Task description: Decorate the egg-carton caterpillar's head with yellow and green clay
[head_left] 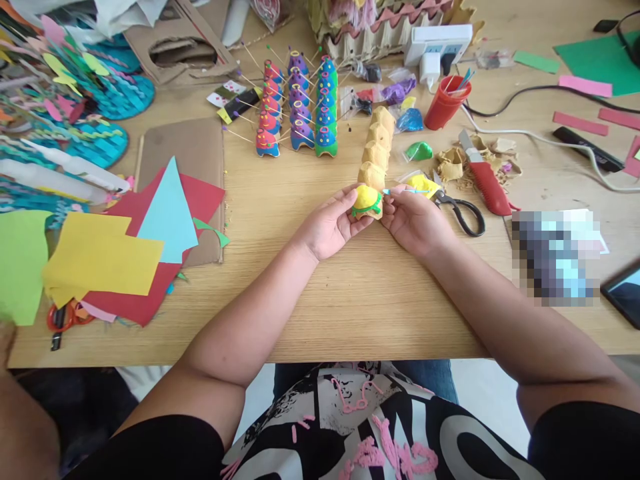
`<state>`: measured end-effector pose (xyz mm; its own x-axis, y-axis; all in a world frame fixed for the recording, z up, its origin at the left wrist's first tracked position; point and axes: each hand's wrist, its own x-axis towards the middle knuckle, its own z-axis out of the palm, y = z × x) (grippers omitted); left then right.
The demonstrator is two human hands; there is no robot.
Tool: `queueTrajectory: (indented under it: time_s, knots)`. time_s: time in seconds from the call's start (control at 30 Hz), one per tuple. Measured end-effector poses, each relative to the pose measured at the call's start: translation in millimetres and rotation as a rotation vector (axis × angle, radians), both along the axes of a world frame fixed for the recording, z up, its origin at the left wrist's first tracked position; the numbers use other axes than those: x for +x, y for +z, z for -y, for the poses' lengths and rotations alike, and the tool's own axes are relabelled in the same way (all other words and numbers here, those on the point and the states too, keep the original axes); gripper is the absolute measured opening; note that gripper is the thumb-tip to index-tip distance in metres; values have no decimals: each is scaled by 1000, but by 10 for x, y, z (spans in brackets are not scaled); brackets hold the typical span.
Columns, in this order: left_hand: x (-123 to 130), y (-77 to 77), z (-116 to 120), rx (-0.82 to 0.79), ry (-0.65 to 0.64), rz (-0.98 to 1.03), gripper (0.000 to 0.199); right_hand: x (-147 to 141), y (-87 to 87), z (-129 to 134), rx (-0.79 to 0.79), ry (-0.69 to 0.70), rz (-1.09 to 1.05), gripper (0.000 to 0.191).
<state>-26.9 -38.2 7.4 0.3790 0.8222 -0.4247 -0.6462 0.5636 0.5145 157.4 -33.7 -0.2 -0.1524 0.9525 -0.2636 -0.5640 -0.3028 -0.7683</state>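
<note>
My left hand (327, 228) is closed around the near end of an egg-carton strip (377, 150), which points away from me over the table. Yellow clay (367, 196) covers that end cup, with a green clay band (366, 210) along its lower edge. The other cups show bare tan cardboard. Pinched in my right hand (417, 223) is a thin light-blue stick tool (413, 191), its tip close to the yellow cup's right side. A bag of yellow clay (423, 184) and black-handled scissors (465, 212) lie just beyond my right hand.
Three painted egg-carton caterpillars (301, 107) with pins stand at the back. Clay bags (410, 121), a red cup (447, 103) and a red-handled knife (485, 183) lie right of the strip. Coloured sheets (115, 253) cover the left. Cables (530, 123) cross the right side.
</note>
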Motion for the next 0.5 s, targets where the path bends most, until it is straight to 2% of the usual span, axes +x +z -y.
queueTrajectory:
  time_s: [0.23,0.33,0.5]
  knots:
    - [9,25,-9,-23,14,-1,24,-12,-1,17,29,9,75,37]
    - [6,14,-11,-24,19,11,25,-35,29,81,99,-2,103,42]
    - [-15,-34,-18,-53,13,35,27,-54,53,200,247,-35,319,45]
